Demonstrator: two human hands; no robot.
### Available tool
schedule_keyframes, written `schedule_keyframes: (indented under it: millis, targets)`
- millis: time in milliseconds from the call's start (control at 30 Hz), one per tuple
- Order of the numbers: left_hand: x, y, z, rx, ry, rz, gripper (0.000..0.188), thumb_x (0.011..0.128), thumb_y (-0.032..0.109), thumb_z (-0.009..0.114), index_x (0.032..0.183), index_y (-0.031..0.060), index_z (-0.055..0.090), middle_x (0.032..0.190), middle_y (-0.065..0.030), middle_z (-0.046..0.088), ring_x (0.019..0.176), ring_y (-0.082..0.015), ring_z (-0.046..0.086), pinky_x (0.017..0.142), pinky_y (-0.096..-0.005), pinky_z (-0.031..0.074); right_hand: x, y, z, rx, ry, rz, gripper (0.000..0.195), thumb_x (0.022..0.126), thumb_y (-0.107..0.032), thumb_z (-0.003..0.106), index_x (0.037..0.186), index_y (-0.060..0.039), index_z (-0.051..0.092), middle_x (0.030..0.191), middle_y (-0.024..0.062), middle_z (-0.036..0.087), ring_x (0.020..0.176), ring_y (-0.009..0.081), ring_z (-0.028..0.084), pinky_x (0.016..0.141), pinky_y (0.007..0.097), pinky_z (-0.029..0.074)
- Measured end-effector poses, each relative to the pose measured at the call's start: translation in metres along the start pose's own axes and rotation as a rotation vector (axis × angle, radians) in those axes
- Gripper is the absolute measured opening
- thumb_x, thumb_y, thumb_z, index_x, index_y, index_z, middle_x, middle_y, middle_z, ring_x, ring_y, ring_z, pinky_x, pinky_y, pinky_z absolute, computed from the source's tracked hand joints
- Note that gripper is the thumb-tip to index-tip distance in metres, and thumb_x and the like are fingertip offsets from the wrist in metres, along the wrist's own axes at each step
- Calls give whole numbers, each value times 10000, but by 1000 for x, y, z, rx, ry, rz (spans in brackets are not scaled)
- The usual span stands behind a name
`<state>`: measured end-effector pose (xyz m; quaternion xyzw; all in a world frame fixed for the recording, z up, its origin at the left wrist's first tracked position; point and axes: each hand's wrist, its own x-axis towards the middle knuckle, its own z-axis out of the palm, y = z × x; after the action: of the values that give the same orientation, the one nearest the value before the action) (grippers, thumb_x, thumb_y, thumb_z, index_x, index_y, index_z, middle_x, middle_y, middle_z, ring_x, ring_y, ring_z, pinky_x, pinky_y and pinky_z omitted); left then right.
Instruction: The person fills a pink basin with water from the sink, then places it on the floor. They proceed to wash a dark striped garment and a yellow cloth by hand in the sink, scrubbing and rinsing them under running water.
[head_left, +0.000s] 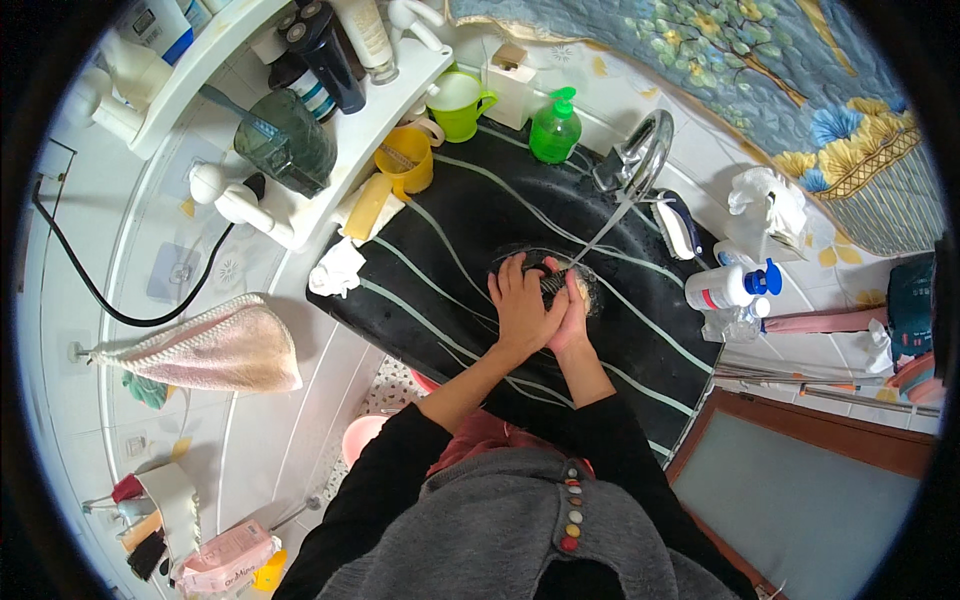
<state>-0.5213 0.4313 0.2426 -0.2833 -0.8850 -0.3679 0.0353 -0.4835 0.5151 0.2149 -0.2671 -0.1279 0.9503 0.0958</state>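
Note:
Both hands are close together over the basin of a black sink counter (480, 232) with pale wavy stripes. Between them shows part of a small dark ridged object (553, 282); fingers cover most of it, so its exact kind is unclear. My left hand (519, 304) lies palm down over its left side, with the thumb against the other hand. My right hand (573, 319) holds it from the right and below. A thin water stream (604, 231) runs from the chrome faucet (651, 161) onto the hands, and wet splashes surround them.
A green soap pump bottle (556, 131), a green mug (456, 109) and a yellow mug (411, 161) line the back. A scrub brush (675, 225) and a white pump bottle (716, 289) stand right. At left are a white shelf (390, 94) and a hanging towel (217, 349).

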Motion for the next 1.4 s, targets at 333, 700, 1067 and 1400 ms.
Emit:
schedule_keyframes:
  millis: [333,700,1067,1400]
  targets:
    - [8,2,3,-195,-109,-80,373,850,334,599,1129,88,624,1171,-163,604,1005,-367,605,845,-429,499,15,21,-32,94,45,87,356,993,-395,434,1288,-202,487,1259,37,543,1156,225,540,983,424,452]
    - [28,-12,25,-188,-41,-129,257,906,211,558,994,-20,627,992,-204,629,904,-382,613,796,-426,482,3,13,-7,179,246,299,576,901,-538,526,1313,-137,487,1280,106,541,1171,269,518,980,460,431]
    - [16,-4,12,-56,-196,445,330,872,220,552,1152,51,593,1261,-153,553,1241,-359,466,1060,-481,326,-4,-11,-2,201,133,169,474,957,-557,392,1217,-196,555,1237,38,576,1142,213,544,981,387,433]
    - [18,4,30,-236,-256,252,207,916,192,530,978,18,623,1005,-162,624,928,-354,609,808,-407,487,53,22,-57,284,138,-12,353,996,-385,351,1103,-122,561,1046,63,609,958,233,586,848,374,488]
